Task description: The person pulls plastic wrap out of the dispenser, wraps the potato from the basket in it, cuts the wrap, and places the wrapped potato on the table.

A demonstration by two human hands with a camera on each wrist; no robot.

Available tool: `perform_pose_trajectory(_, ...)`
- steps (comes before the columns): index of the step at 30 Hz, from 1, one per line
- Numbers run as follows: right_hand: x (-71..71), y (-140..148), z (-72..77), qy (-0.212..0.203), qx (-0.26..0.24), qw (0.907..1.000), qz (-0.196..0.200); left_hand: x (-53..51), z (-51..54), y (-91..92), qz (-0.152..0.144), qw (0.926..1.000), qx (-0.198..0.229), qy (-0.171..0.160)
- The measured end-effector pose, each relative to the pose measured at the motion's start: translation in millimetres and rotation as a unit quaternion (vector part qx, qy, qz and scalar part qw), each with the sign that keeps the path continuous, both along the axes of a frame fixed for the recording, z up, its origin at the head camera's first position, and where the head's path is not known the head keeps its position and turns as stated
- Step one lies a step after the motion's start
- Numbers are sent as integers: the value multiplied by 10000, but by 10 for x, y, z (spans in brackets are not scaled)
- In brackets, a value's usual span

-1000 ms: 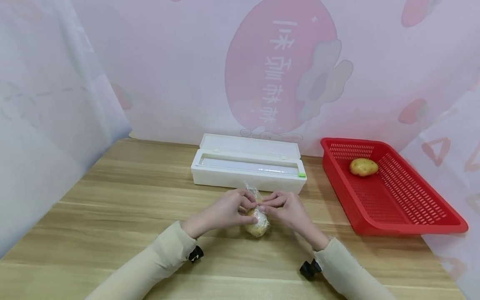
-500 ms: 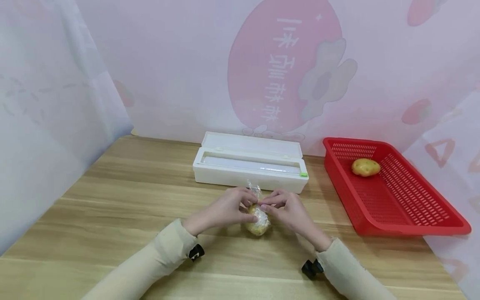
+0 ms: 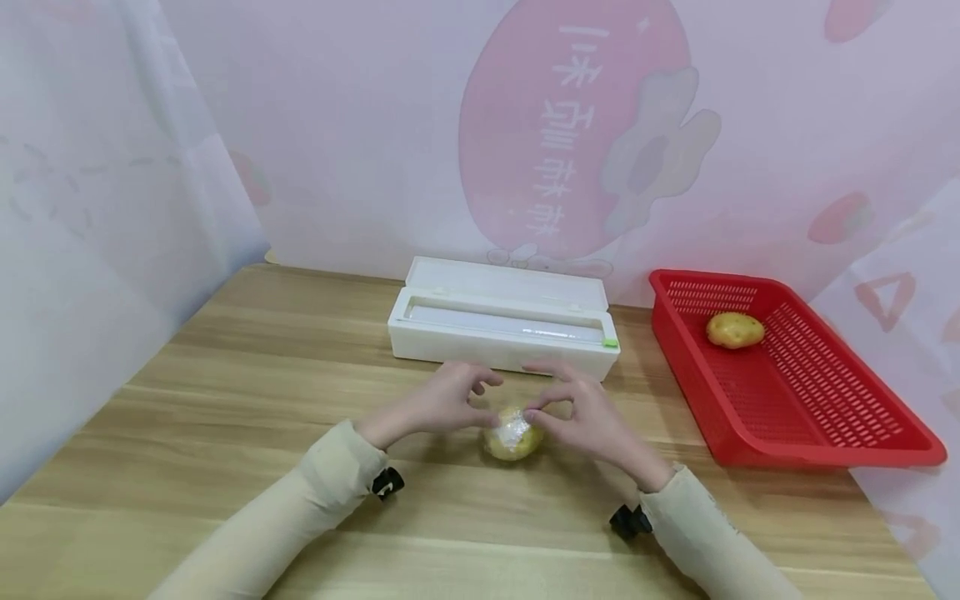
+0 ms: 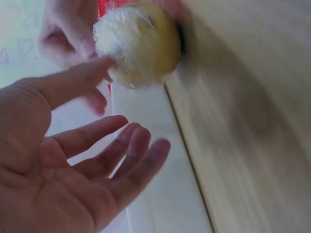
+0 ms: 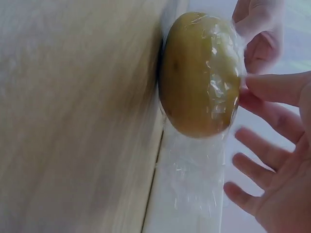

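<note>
A potato (image 3: pixel 513 442) in clear plastic wrap (image 5: pixel 221 73) rests on the wooden table in front of me. In the left wrist view, the crinkled side of the wrapped potato (image 4: pixel 141 46) shows. My left hand (image 3: pixel 438 400) is at its left, the thumb tip at the wrap and the other fingers spread, loosely bent. On the other side, my right hand (image 3: pixel 588 417) pinches the wrap between thumb and index finger at the potato's top, the remaining fingers held apart. A loose flap of film (image 5: pixel 189 170) trails from one end of the potato.
Behind the hands stands a white cling film box (image 3: pixel 502 346), lid raised, with a roll inside and a green slider at its right end. To the right, a red plastic basket (image 3: pixel 750 454) holds an unwrapped potato (image 3: pixel 735 330). A printed curtain hangs behind the table.
The left fingers have come off the film and moved left. My right hand's outer fingers have spread. The upright tuft of film above the potato no longer shows in the head view.
</note>
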State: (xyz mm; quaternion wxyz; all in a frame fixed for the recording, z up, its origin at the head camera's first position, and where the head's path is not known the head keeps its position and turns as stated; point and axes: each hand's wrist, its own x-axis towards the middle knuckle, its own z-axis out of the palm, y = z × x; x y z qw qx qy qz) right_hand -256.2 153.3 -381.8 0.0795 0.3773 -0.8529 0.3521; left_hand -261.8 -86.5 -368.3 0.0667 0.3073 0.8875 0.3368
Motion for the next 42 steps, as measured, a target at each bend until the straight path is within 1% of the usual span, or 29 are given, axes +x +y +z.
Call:
perform_pose_trajectory(1,-10,3,7,69,35,10000,50,-8,14,-18,79,9999,-64,86)
perform_pose_trajectory(3,-17,9,25,65,97,9998,138,-12,43,-42,199,9994,-144,229)
perform_pose_trajectory(5,-15,17,38,-95,175,9997,159,-6,60,-54,255,9989,-122,376)
perform_pose_trajectory(7,-2,22,53,-382,249,9989,99,8,70,-53,257,9985,-59,472)
perform_pose_trajectory(8,5,24,58,-559,255,9981,47,16,76,-47,220,9985,-11,506)
perform_pose_trajectory(10,14,27,57,-845,242,9961,-105,28,87,-30,54,9985,90,529)
perform_pose_trajectory(13,14,21,53,-1029,125,9940,-347,33,94,-8,-270,9980,178,537)
perform_pose_trajectory(16,8,9,42,-1029,-87,9932,-535,13,71,1,-494,9971,227,537)
perform_pose_trajectory(20,15,-5,23,-1037,-234,9926,-588,-19,17,-1,-623,9963,262,538)
perform_pose_trajectory(25,20,-26,-9,-948,-190,9937,-566,-29,1,0,-609,9960,89,650)
perform_pose_trajectory(28,20,-40,-8,-903,-181,9941,-577,-36,4,3,-610,9961,-6,635)
perform_pose_trajectory(30,24,-46,-2,-979,-210,9932,-599,-33,9,3,-624,9960,-58,640)
perform_pose_trajectory(32,28,-53,0,-1084,-243,9918,-627,-26,12,-6,-616,9962,-38,617)
perform_pose_trajectory(33,30,-57,-1,-1127,-261,9912,-645,-18,14,-17,-648,9957,9,662)
perform_pose_trajectory(36,26,-71,-7,-1242,-315,9896,-660,15,9,-69,-878,9919,259,878)
perform_pose_trajectory(39,2,-84,-17,-1228,-316,9897,-664,57,-8,-119,-1303,9832,528,1166)
perform_pose_trajectory(42,-27,-88,-30,-1311,-331,9885,-680,104,-37,-133,-1634,9763,635,1269)
